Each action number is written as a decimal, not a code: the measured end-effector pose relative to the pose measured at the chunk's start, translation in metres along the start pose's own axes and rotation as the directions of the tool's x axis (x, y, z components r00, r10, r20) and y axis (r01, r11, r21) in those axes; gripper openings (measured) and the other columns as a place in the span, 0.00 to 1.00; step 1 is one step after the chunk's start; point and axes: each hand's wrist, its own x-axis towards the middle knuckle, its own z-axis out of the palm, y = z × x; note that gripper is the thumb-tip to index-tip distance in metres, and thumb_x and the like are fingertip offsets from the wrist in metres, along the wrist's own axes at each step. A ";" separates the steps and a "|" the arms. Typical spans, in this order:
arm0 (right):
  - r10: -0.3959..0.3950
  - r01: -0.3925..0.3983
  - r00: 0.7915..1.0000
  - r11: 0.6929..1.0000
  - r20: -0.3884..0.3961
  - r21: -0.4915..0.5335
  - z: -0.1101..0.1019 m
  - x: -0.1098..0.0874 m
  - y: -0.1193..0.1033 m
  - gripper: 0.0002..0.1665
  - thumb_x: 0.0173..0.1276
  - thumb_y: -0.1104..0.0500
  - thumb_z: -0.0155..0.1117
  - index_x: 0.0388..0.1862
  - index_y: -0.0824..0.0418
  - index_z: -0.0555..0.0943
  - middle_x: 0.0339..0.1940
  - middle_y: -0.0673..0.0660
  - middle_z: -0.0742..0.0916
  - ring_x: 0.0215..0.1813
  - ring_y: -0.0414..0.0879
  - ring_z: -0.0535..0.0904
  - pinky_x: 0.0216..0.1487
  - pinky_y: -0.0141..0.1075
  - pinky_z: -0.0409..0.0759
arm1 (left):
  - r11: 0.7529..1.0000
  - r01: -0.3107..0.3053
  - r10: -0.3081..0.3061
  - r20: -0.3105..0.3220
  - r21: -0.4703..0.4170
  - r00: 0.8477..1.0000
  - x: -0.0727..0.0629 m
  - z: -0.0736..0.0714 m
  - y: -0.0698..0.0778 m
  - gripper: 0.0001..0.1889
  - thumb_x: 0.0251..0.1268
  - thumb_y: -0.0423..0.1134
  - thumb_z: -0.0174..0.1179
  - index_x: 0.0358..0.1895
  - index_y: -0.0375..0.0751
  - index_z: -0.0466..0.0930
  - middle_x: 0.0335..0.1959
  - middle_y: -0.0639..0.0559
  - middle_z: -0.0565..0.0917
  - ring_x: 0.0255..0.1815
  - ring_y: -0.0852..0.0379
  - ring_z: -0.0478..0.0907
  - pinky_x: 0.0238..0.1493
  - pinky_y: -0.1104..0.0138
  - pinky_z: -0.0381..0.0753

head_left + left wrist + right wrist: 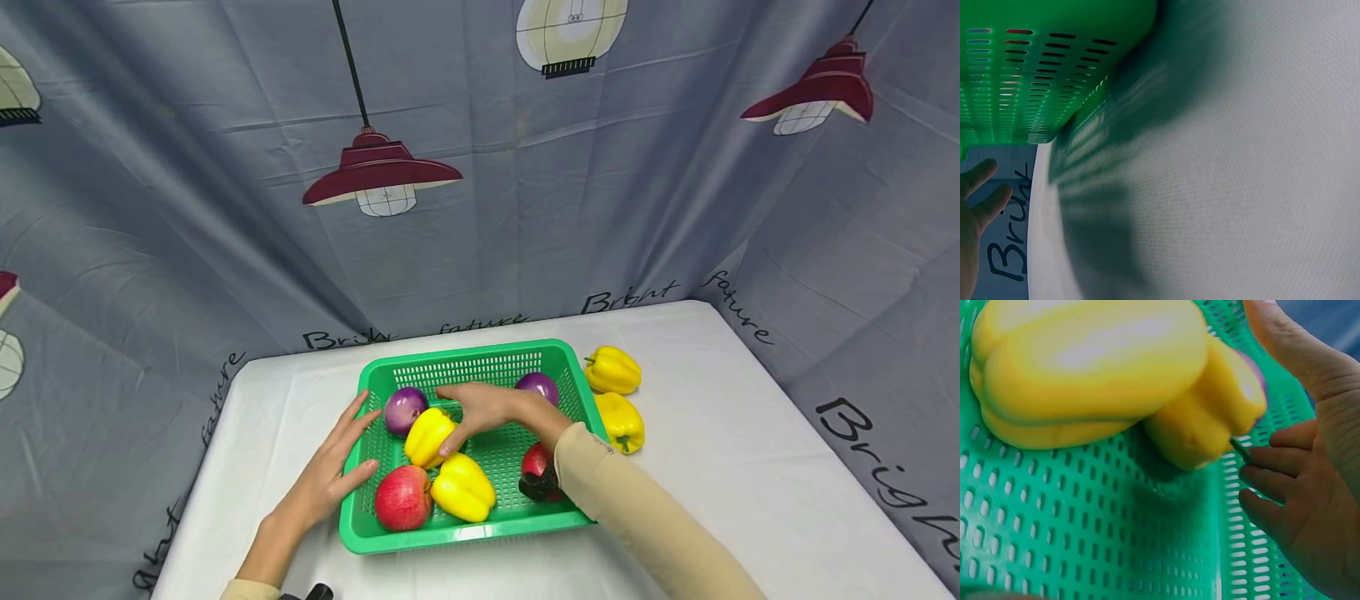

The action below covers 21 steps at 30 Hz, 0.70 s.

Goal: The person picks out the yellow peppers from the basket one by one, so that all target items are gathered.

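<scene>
Inside a green plastic basket (420, 546), my right hand (491, 406) reaches over a yellow bell pepper (428, 437), its fingers spread and nothing gripped. In the right wrist view, the fingers (1279, 464) lie beside that pepper's green stem. Nearer the front are a second yellow bell pepper (463, 488) and a red apple (403, 497). A round purple onion (406, 410) sits behind the first pepper. At the basket's left rim, my left hand (324, 475) rests with straight, parted fingers; only part of it shows in the left wrist view.
Another purple onion (538, 385) and a red apple (536, 460), partly hidden by my right arm, lie in the basket's right side. Two more yellow bell peppers (613, 370) are on the white table (720, 417) beside its right wall. A grey curtain (480, 242) hangs behind.
</scene>
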 end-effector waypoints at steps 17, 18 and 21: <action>-0.010 0.011 1.000 1.000 0.013 -0.026 0.016 0.015 0.000 0.57 0.54 0.38 0.79 0.76 0.63 0.66 0.64 0.52 0.80 0.60 0.43 0.76 0.64 0.38 0.74 | 1.000 0.021 -0.020 0.016 -0.009 1.000 0.000 0.000 -0.001 0.35 0.65 0.44 0.60 0.76 0.42 0.65 0.82 0.45 0.50 0.79 0.44 0.52 0.65 0.32 0.61; -0.026 0.026 1.000 0.999 0.009 -0.018 0.016 0.016 0.002 0.54 0.55 0.39 0.79 0.74 0.62 0.69 0.59 0.50 0.82 0.56 0.42 0.77 0.60 0.36 0.76 | 1.000 0.019 -0.019 0.015 -0.010 1.000 0.000 0.000 0.000 0.35 0.65 0.44 0.60 0.76 0.42 0.65 0.82 0.45 0.50 0.79 0.44 0.52 0.64 0.32 0.61; -0.076 0.076 0.997 0.997 -0.005 0.004 0.015 0.017 0.006 0.44 0.55 0.42 0.80 0.66 0.60 0.76 0.45 0.43 0.83 0.45 0.39 0.78 0.49 0.31 0.78 | 1.000 0.011 -0.010 0.010 -0.011 1.000 0.000 0.000 0.000 0.35 0.65 0.44 0.60 0.76 0.41 0.65 0.82 0.44 0.50 0.79 0.43 0.52 0.64 0.31 0.61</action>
